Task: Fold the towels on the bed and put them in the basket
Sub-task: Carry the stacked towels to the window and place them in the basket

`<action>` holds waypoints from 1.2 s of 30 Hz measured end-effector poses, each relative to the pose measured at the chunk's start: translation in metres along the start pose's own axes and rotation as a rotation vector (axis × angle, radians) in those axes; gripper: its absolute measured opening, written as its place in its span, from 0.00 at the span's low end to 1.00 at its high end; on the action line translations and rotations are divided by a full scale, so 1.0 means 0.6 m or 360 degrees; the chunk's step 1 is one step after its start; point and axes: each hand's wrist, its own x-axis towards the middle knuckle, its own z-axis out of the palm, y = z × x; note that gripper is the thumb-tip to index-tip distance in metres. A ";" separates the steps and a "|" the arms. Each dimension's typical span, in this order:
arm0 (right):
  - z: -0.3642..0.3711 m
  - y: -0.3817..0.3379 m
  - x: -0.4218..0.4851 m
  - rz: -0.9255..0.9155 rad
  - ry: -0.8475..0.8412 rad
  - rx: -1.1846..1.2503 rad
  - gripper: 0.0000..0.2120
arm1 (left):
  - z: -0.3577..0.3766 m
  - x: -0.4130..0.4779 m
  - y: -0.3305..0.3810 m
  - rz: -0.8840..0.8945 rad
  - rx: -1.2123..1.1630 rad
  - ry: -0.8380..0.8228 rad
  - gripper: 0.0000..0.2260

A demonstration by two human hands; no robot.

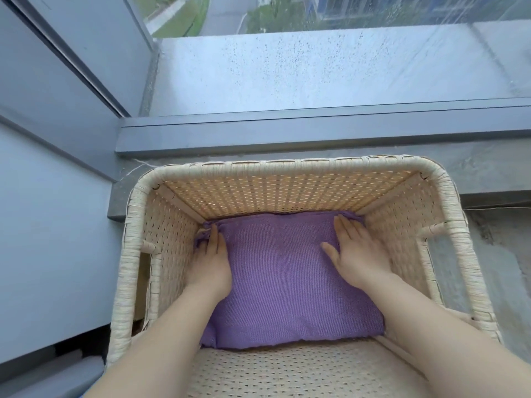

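A folded purple towel [281, 285] lies flat on the bottom of a pale woven wicker basket [287, 165], filling its far half. Both my arms reach down into the basket. My left hand [211, 264] rests flat on the towel's left edge, its fingertips at the bunched far-left corner. My right hand [355, 252] presses flat on the towel's right side with straight, spread fingers, near the far-right corner. Neither hand grips the cloth.
The basket stands on a grey concrete floor [494, 268] against a dark window frame [316, 133]. A glass pane shows a wet ledge [316, 70] outside. A blue-grey wall panel [51, 225] stands on the left.
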 end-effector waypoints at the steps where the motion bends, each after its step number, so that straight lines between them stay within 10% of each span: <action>1: 0.007 0.006 0.005 -0.0016 -0.0017 -0.0019 0.33 | 0.006 0.006 -0.007 0.0027 0.0041 -0.0042 0.33; 16: 0.019 0.016 -0.065 -0.0138 -0.0277 -0.0216 0.47 | -0.001 -0.063 0.027 0.0010 0.0255 -0.0003 0.26; 21: 0.009 0.019 -0.108 -0.0117 -0.0642 -0.0351 0.16 | 0.020 -0.114 0.007 0.0173 0.0530 -0.0679 0.17; 36: -0.031 0.023 -0.137 -0.0114 -0.0947 -0.0139 0.10 | -0.016 -0.151 0.006 0.0234 0.0352 -0.0928 0.17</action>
